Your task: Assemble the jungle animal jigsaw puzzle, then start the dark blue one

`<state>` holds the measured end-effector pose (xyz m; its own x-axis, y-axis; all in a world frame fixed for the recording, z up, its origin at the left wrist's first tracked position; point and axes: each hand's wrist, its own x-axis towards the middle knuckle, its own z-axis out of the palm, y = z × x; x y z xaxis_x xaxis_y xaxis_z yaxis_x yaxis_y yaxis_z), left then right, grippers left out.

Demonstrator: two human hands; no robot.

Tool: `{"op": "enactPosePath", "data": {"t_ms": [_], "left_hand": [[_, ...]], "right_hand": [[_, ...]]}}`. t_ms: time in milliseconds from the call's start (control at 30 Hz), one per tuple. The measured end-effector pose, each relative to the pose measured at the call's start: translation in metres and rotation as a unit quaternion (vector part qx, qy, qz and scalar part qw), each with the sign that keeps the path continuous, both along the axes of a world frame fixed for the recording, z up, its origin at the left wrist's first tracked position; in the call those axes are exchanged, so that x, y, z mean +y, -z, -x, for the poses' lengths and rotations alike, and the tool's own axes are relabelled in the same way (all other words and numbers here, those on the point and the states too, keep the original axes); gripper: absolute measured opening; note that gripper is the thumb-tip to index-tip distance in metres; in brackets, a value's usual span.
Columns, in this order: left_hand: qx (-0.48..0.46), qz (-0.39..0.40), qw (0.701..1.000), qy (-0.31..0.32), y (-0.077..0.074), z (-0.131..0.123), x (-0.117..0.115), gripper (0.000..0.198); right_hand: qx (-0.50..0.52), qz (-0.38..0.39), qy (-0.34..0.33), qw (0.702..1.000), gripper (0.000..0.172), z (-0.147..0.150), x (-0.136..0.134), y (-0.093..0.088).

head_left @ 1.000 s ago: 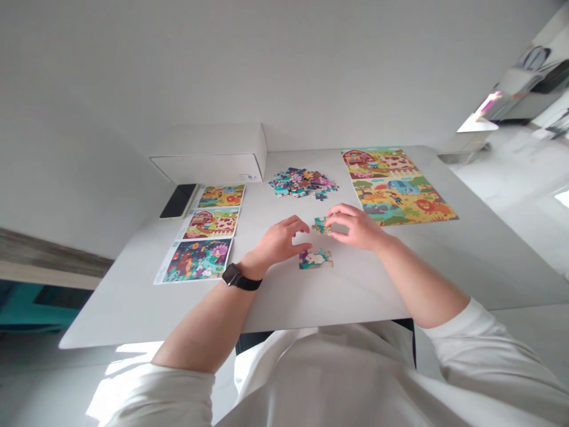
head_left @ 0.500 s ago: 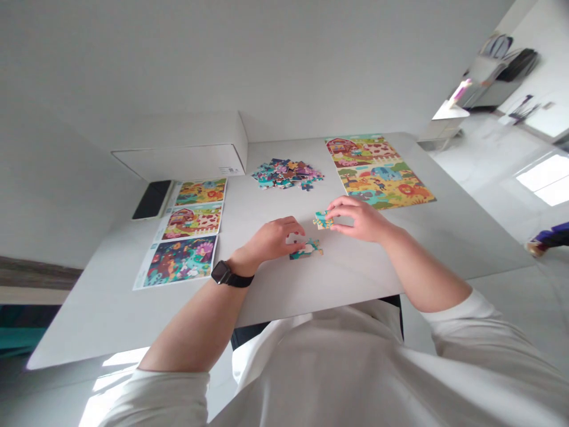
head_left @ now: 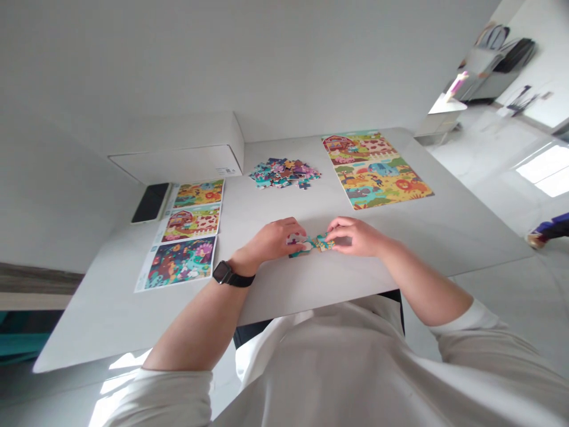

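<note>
Close to the table's front edge, my left hand (head_left: 280, 238) has its thumb and fingers closed around the left side of a small group of jigsaw puzzle pieces (head_left: 302, 247), white, teal and purple, lying on the tabletop. My right hand (head_left: 358, 236) pinches a teal and yellow puzzle piece (head_left: 324, 242) between thumb and fingers. That piece touches or almost touches the right side of the group; whether they interlock I cannot tell. A heap of loose puzzle pieces (head_left: 284, 174) lies farther back, beyond both hands.
Two completed-looking picture panels (head_left: 382, 178), farm and safari, lie back right. A reference sheet (head_left: 181, 261) with three pictures is at left, beside a phone (head_left: 152, 202). A white box (head_left: 178, 163) stands behind. The table's right edge borders the floor, where a person's foot (head_left: 536, 240) shows.
My right hand has brought its puzzle piece down toward me, against the right side of the group. My left hand has stayed at the group. The view has shifted slightly.
</note>
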<state>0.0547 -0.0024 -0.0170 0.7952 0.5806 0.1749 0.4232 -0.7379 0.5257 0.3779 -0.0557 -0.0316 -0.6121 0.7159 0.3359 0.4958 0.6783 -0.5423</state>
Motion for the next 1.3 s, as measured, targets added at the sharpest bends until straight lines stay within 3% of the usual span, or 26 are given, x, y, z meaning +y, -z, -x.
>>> {"op": "enactPosePath", "data": {"t_ms": [333, 867, 1300], "left_hand": [[0.006, 0.014, 1.0, 0.027, -0.005, -0.003, -0.005, 0.026], [0.056, -0.035, 0.995, 0.077, 0.006, -0.011, -0.008, 0.036], [0.085, -0.066, 0.993, 0.058, 0.004, -0.015, -0.016, 0.032]], "right_hand": [[-0.031, -0.014, 0.006, 0.999, 0.02, 0.0, 0.002, 0.004], [-0.057, -0.008, 0.001, 0.998, 0.021, 0.002, 0.001, 0.002], [-0.076, -0.014, 0.006, 0.997, 0.02, 0.004, 0.0, 0.001]]}}
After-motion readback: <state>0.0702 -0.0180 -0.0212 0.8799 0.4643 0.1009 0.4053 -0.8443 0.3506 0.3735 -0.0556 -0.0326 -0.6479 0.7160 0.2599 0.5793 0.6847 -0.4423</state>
